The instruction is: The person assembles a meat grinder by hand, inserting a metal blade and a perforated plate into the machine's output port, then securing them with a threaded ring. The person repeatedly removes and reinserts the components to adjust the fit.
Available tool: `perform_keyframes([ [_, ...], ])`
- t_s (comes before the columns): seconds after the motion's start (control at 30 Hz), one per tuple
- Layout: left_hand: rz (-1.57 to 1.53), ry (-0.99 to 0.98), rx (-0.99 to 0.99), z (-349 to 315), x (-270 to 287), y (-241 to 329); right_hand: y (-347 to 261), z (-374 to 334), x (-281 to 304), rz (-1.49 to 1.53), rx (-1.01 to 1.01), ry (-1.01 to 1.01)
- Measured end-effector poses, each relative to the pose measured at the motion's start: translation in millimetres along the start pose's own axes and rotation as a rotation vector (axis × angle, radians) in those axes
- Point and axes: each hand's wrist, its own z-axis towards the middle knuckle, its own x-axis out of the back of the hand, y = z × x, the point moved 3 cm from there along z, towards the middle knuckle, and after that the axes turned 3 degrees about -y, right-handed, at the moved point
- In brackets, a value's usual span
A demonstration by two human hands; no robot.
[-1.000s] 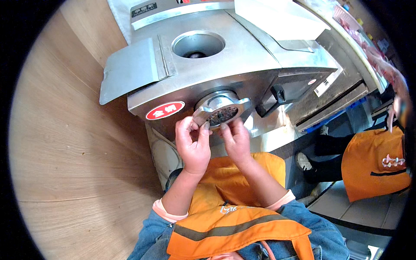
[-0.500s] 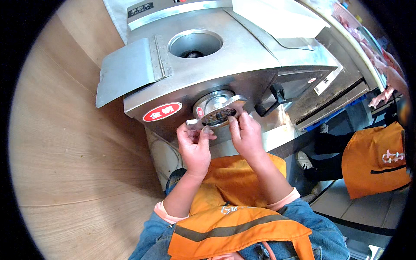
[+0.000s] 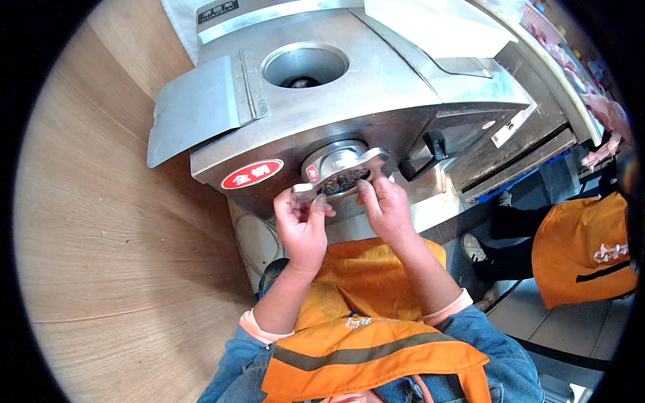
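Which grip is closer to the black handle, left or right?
Right. The right grip is just below and left of the black handle; the left grip is farther off, at the silver ring's left side.

Bright sheen on steel machine, bent edges, black corners.

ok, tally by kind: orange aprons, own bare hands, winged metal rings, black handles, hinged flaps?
Orange aprons: 2 (wearer's apron, co-worker's apron)
Bare hands: 2 (left hand, right hand)
Winged metal ring: 1
Black handle: 1
Hinged flap: 1
Total: 7
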Motion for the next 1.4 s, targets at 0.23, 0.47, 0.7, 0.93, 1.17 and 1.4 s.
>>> perform_keyframes([
  [0.23, 0.385, -0.126, -0.165, 16, 12, 18, 13, -12, -39, 0.596, -0.129, 0.024],
  [0.47, 0.661, -0.213, -0.275, 31, -3, 63, 4, -13, -49, 0.922, -0.177, -0.118],
  [0.7, 1.028, -0.426, -0.644, 50, -41, 95, 9, -20, -75, 1.038, -0.433, -0.226],
  [0.93, 1.124, -0.692, -0.693, 36, -74, 76, 4, -9, -73, 0.703, -0.109, -0.102],
  [1.17, 0.89, -0.255, -0.758, 42, -34, 77, 3, -15, -55, 1.188, -0.342, -0.042],
  [1.4, 0.547, -0.113, -0.409, 26, 4, 45, 1, 3, -7, 0.415, -0.172, -0.09],
])
